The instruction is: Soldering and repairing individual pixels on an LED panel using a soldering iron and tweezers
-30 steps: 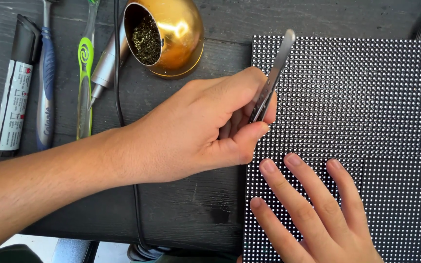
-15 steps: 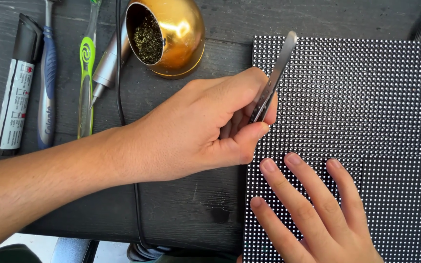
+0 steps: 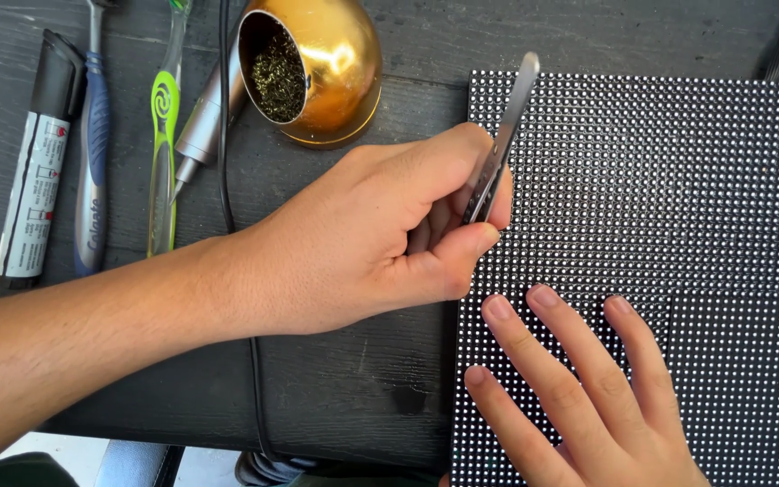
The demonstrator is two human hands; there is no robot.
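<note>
While the right hand [image 3: 579, 406] lies flat, fingers spread, steadying the LED panel [image 3: 678, 207], the left hand [image 3: 380, 243] pinches tweezers [image 3: 502, 149], tips hidden behind the thumb; looks mid-rework, next needs careful aim.

Brushed metal tweezers [image 3: 504, 144], glossy brass bowl [image 3: 340, 68], matt rough dark wooden table [image 3: 335, 388]

Left hand [image 3: 380, 243] pinches tweezers [image 3: 502, 144], tips hidden in fingers, at panel's [image 3: 678, 180] left edge. Right hand [image 3: 588, 397] flat on panel, lower part. Gold bowl [image 3: 326, 72], two toothbrushes [image 3: 128, 135], marker [image 3: 33, 162] left of panel on dark surface [image 3: 344, 397].
</note>
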